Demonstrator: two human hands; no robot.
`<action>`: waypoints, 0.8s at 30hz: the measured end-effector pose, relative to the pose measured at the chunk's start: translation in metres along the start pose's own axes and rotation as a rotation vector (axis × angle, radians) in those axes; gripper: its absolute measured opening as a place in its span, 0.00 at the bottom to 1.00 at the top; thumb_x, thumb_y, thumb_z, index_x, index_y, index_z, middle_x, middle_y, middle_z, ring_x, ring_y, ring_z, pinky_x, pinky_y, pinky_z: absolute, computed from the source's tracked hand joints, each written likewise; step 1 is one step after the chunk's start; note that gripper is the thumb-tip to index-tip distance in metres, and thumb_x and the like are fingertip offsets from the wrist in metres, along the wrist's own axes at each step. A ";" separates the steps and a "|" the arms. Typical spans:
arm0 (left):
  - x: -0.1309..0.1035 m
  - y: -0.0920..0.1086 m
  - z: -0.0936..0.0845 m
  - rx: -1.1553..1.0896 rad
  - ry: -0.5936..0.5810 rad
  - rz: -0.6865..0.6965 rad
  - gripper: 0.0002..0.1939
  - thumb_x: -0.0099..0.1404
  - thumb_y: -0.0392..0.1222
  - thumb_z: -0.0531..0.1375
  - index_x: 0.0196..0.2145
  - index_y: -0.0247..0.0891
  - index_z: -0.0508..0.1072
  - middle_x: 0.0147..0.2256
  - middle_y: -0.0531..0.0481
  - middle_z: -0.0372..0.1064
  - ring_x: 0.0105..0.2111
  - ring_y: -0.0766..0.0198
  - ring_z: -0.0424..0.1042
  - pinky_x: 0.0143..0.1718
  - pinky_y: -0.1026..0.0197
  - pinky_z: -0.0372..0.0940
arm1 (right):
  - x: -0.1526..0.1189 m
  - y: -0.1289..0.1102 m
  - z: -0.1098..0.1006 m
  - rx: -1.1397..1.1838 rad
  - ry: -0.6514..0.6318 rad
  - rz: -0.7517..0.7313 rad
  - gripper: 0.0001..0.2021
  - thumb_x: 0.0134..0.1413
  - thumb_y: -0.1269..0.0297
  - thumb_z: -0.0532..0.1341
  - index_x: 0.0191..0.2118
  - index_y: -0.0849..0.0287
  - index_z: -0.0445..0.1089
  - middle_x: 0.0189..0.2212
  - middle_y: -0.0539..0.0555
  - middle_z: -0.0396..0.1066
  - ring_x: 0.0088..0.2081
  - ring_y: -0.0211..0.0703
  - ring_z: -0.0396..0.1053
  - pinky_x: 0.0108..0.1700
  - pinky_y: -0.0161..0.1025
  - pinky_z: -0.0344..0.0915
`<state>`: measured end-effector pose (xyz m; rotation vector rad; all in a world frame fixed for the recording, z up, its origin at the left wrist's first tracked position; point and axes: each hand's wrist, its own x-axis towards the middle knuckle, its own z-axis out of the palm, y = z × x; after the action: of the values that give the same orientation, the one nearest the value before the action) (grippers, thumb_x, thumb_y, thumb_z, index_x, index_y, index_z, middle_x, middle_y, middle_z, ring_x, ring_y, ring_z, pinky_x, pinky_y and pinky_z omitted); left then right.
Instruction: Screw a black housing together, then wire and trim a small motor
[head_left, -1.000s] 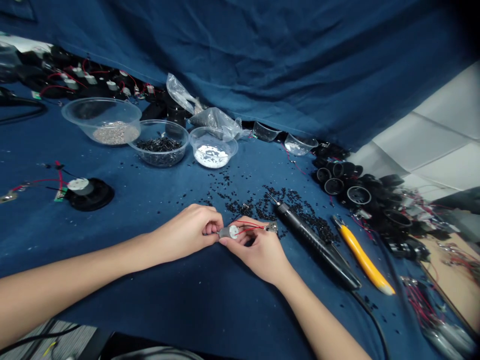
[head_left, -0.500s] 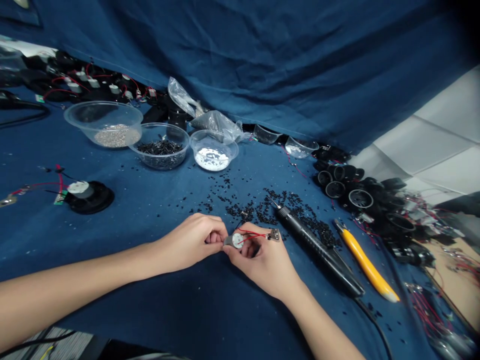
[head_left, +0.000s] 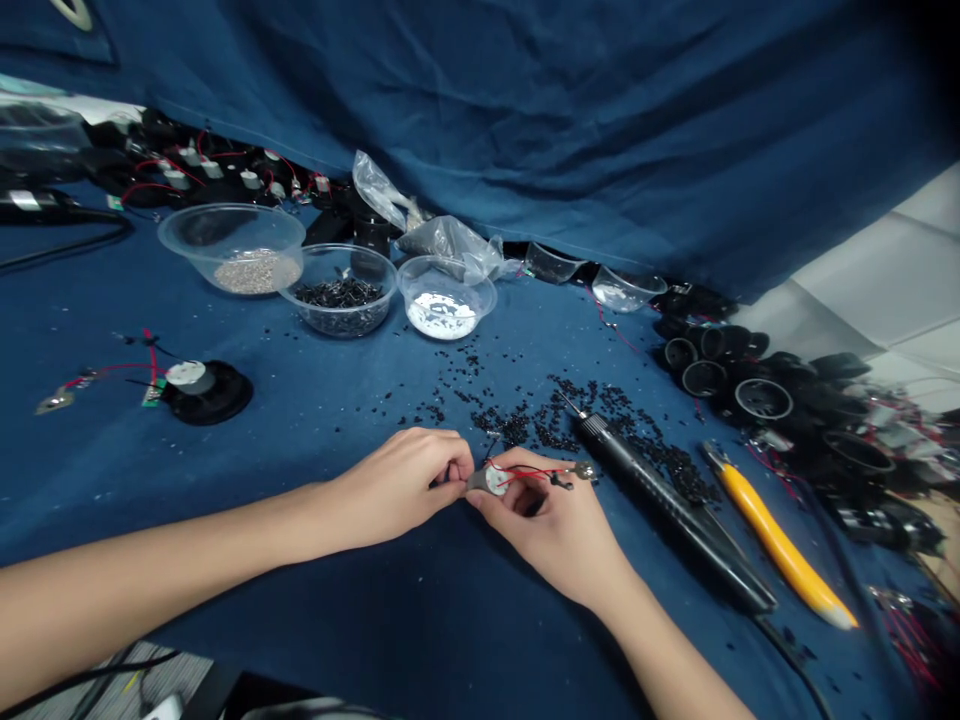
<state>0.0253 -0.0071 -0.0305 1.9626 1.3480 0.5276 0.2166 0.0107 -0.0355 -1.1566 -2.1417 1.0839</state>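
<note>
A small wired motor (head_left: 487, 482) held over a blue bench (head_left: 420, 620).
At six o'clock from centre, the right hand (head_left: 562, 530) pinches it in its grip; the left hand (head_left: 397, 485) meets its nine o'clock end, whether pinching I cannot tell.

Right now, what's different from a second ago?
The right hand drew the gray motor slightly toward the person, the left hand alongside; nothing was grabbed or released. The view shifted, so things appear farther right. The bowls, black corded tool and yellow tool stayed put.
</note>
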 end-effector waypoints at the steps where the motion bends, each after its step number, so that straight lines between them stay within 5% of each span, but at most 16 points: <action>1: -0.001 0.001 0.000 -0.006 0.002 -0.010 0.06 0.62 0.29 0.58 0.29 0.35 0.70 0.27 0.56 0.63 0.26 0.69 0.61 0.29 0.65 0.54 | 0.000 0.000 -0.001 0.001 0.001 0.002 0.07 0.52 0.62 0.63 0.32 0.60 0.71 0.20 0.47 0.65 0.21 0.29 0.60 0.23 0.27 0.58; 10: -0.002 0.005 0.005 -0.334 -0.016 -0.105 0.01 0.65 0.35 0.57 0.36 0.36 0.68 0.25 0.58 0.64 0.22 0.71 0.60 0.24 0.67 0.55 | 0.001 -0.006 -0.008 0.042 -0.023 0.097 0.08 0.51 0.59 0.63 0.32 0.59 0.70 0.20 0.47 0.65 0.22 0.32 0.63 0.23 0.28 0.60; 14: -0.002 0.000 0.011 -0.455 0.014 -0.027 0.13 0.62 0.32 0.58 0.44 0.38 0.64 0.30 0.57 0.69 0.24 0.71 0.63 0.27 0.67 0.60 | 0.000 -0.009 -0.010 0.055 -0.066 0.128 0.08 0.51 0.60 0.62 0.32 0.59 0.70 0.20 0.48 0.65 0.22 0.32 0.63 0.22 0.28 0.58; 20: -0.005 0.002 0.015 -0.322 0.046 0.022 0.16 0.57 0.25 0.57 0.41 0.39 0.64 0.27 0.61 0.64 0.23 0.72 0.61 0.26 0.69 0.59 | 0.001 -0.005 -0.009 0.153 -0.012 0.163 0.09 0.50 0.59 0.65 0.32 0.60 0.70 0.21 0.48 0.66 0.23 0.32 0.64 0.23 0.28 0.59; 24: -0.007 0.001 0.013 -0.110 0.073 0.085 0.09 0.61 0.28 0.57 0.37 0.39 0.66 0.27 0.59 0.62 0.26 0.71 0.62 0.29 0.66 0.58 | 0.006 -0.001 -0.021 0.591 0.053 0.248 0.13 0.45 0.59 0.69 0.34 0.60 0.71 0.33 0.54 0.74 0.31 0.37 0.73 0.32 0.31 0.68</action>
<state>0.0321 -0.0182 -0.0384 1.9341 1.2562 0.7051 0.2270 0.0242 -0.0223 -1.1493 -1.4952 1.6291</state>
